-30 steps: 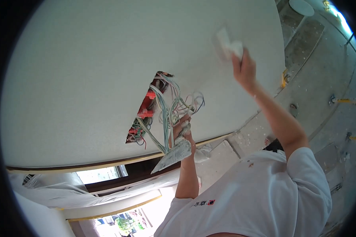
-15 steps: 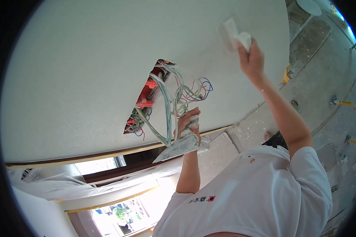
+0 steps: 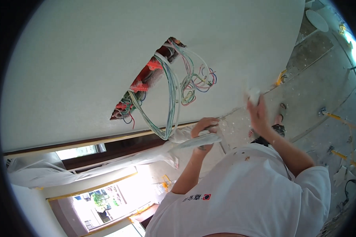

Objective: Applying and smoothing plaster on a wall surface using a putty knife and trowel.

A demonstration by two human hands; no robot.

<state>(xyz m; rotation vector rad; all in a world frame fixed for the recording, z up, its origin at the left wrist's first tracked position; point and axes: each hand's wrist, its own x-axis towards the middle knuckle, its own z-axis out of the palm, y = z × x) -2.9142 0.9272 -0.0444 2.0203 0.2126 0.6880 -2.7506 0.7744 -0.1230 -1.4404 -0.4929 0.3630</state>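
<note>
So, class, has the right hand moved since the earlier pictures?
Yes: the right hand has moved down the picture, relative to the wall's wiring opening.

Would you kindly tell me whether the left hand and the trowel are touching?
Touching: the head view shows the left hand curled around the handle end of the trowel, its pale blade sticking out below.

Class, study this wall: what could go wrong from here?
The hanging loop of wires appears close to the putty knife in the left hand, so the blade might snag it. The wall cut-out is uncovered, so dust or putty might get inside.
</note>
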